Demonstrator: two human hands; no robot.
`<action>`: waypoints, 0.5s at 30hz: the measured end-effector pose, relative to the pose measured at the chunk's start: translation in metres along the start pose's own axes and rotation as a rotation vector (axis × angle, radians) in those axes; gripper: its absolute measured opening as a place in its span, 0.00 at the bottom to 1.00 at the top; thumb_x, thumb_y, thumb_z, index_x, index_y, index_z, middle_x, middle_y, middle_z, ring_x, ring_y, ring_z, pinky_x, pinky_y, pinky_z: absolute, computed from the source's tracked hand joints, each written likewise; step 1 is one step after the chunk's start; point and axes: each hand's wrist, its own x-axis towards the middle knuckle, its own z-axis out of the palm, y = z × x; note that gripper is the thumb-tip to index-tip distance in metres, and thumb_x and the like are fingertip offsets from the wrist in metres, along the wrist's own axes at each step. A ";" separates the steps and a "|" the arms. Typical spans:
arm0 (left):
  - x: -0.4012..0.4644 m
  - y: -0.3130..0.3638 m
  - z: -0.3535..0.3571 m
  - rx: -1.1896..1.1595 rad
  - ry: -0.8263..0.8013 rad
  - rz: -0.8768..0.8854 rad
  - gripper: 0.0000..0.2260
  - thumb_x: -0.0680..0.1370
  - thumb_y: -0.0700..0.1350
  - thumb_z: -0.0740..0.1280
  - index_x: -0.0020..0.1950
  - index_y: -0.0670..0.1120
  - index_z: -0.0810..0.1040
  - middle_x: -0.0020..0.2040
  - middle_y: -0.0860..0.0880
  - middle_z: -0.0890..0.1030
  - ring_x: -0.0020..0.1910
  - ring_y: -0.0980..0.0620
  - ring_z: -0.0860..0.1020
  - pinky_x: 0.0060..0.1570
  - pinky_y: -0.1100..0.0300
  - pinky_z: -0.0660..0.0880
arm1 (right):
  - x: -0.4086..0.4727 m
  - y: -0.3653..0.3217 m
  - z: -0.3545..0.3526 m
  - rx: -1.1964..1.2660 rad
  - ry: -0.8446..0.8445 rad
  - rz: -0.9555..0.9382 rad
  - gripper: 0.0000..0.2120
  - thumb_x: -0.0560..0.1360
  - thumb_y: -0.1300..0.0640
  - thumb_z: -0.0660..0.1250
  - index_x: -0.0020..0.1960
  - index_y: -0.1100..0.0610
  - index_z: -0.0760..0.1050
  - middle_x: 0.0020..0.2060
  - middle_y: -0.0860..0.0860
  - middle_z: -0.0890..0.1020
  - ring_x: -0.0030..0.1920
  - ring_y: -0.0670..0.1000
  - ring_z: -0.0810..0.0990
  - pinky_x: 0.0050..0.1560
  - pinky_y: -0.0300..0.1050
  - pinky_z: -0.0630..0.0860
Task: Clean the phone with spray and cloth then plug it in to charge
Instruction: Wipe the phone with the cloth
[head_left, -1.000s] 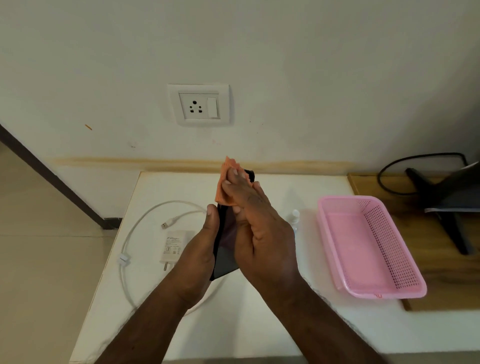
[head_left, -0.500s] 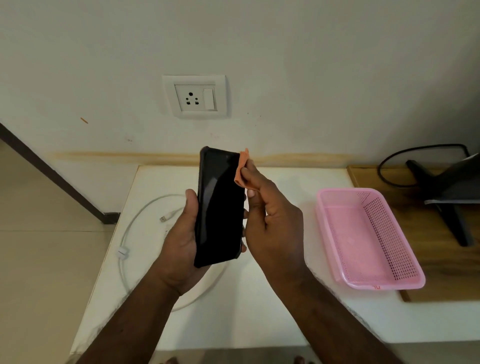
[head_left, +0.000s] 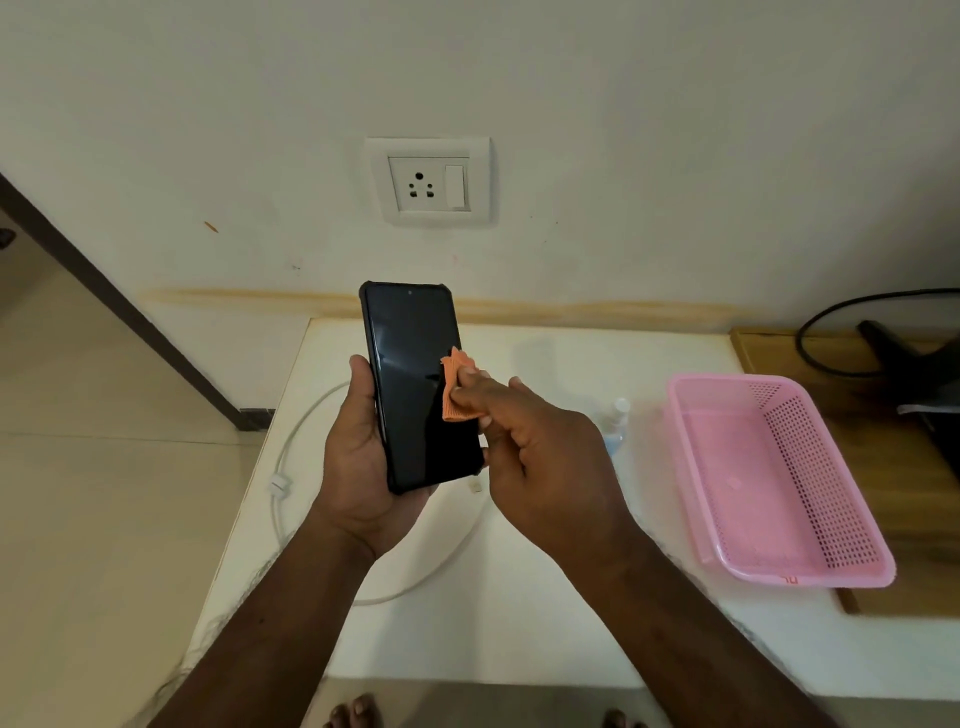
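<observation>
Wiping is the step in hand: the right hand (head_left: 540, 457) pinches a small orange cloth (head_left: 456, 396) between thumb and fingertips and presses it on the dark screen of the phone (head_left: 415, 384), near the screen's right edge. The left hand (head_left: 358, 457) grips the phone from behind and along its left side, holding it upright in the air above the back-left part of the white table (head_left: 545, 613), screen toward the camera.

By my reading the cleaning is under way and the charging has not begun. The spray bottle (head_left: 615, 423) stands on the table just left of the pink basket (head_left: 779, 483), partly hidden by the right hand, so the spraying seems done, though the screen shows no wet marks I can tell. The white cable (head_left: 296, 441) lies looped on the left part of the table, mostly under the arms; its charger block is hidden. Nothing is plugged into the wall socket (head_left: 427, 181) above the table's back edge, so putting down the cloth, joining the cable to the phone and plugging in are all left.

The basket sits at the table's right edge, overlapping a wooden desk (head_left: 930, 499) where a dark stand (head_left: 914, 364) and a black cord (head_left: 810, 332) show. Pale floor tiles (head_left: 93, 467) lie to the left, and bare toes (head_left: 358, 712) show below the front edge.
</observation>
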 end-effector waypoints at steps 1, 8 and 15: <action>0.001 0.000 0.000 -0.007 0.013 -0.003 0.26 0.81 0.65 0.51 0.63 0.54 0.82 0.63 0.45 0.82 0.61 0.44 0.81 0.48 0.50 0.81 | 0.000 0.000 0.000 -0.003 -0.017 0.014 0.21 0.77 0.66 0.63 0.68 0.52 0.75 0.66 0.46 0.77 0.69 0.51 0.72 0.70 0.42 0.65; 0.004 0.004 -0.004 -0.090 0.087 0.011 0.29 0.79 0.67 0.53 0.68 0.50 0.78 0.66 0.45 0.80 0.63 0.44 0.80 0.53 0.47 0.80 | -0.005 -0.003 0.001 -0.015 -0.075 0.039 0.17 0.78 0.61 0.64 0.65 0.50 0.77 0.58 0.47 0.83 0.57 0.50 0.82 0.62 0.39 0.73; 0.009 0.003 -0.007 -0.074 0.104 0.052 0.31 0.81 0.66 0.51 0.72 0.47 0.74 0.62 0.45 0.81 0.59 0.46 0.80 0.65 0.43 0.73 | -0.006 -0.006 0.000 -0.059 -0.160 0.099 0.15 0.79 0.57 0.64 0.65 0.48 0.77 0.58 0.45 0.83 0.57 0.50 0.81 0.62 0.39 0.73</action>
